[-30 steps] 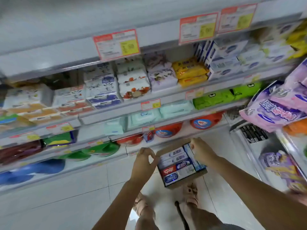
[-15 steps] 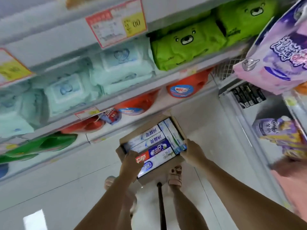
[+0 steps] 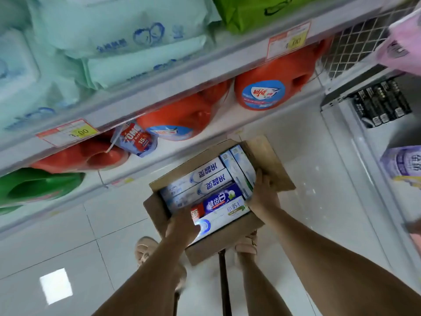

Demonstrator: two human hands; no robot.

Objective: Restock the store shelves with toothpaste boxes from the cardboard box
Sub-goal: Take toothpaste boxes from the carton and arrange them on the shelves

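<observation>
Toothpaste boxes (image 3: 205, 192): packed inside cardboard box (image 3: 216, 249), now lowered toward floor (image 3: 68, 236) beside bottom shelf (image 3: 205, 142); none shelved yet. Right grip (image 3: 264, 195) grasping its right rim; left grip (image 3: 182, 226) at near-left corner, cannot tell.

The left hand (image 3: 182, 226) and right hand (image 3: 264, 195) grip an open cardboard box (image 3: 157, 210) packed with toothpaste boxes (image 3: 200, 185), beside a shelf (image 3: 227, 117) of orange detergent jugs (image 3: 262, 92).
</observation>
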